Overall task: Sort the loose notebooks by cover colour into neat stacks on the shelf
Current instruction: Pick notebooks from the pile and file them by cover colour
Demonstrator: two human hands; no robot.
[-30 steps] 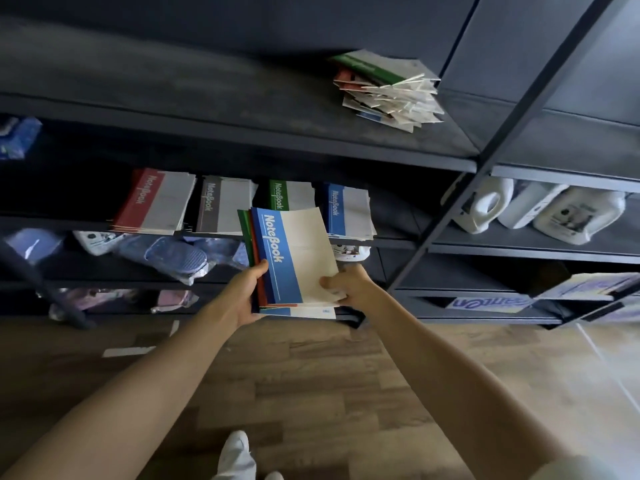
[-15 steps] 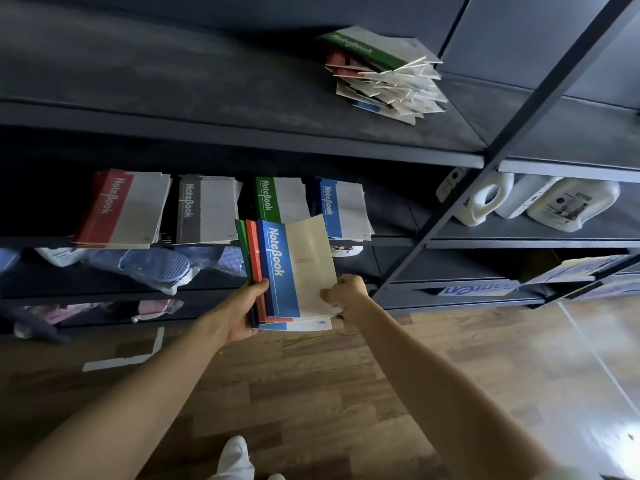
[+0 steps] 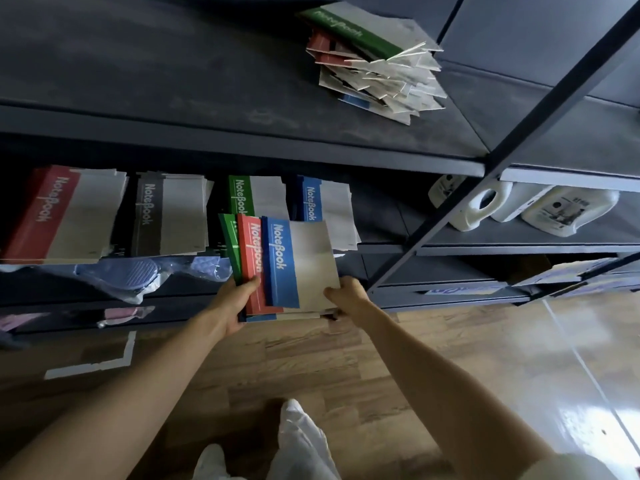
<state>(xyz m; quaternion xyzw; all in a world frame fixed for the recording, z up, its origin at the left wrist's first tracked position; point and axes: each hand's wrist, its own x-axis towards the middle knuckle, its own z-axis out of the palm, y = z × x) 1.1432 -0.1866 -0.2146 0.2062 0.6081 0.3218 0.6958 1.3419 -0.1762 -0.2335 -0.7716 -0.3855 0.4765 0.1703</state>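
I hold a small bundle of notebooks in front of the middle shelf. My left hand (image 3: 233, 301) grips the bundle's lower left, thumb on the red notebook (image 3: 251, 265); a green one (image 3: 230, 244) sticks out behind. My right hand (image 3: 346, 294) pinches the lower right corner of the top blue notebook (image 3: 298, 261). On the shelf behind lie four sorted stacks: red stack (image 3: 62, 216), grey stack (image 3: 169, 216), green stack (image 3: 256, 197) and blue stack (image 3: 327, 206). A messy pile of loose notebooks (image 3: 374, 60) sits on the top shelf.
White plastic jugs (image 3: 519, 209) lie on the right bay's shelf. Wrapped blue slippers (image 3: 138, 271) fill the shelf below the stacks. A dark upright post (image 3: 485, 168) divides the bays. Wood floor and white tape marks (image 3: 104, 362) lie below; my white-socked feet (image 3: 298, 441) show at the bottom.
The bundle has fanned out: the blue top notebook has slid to the right under my right hand, so the red and green covers show more. My view shifted closer to the shelf.
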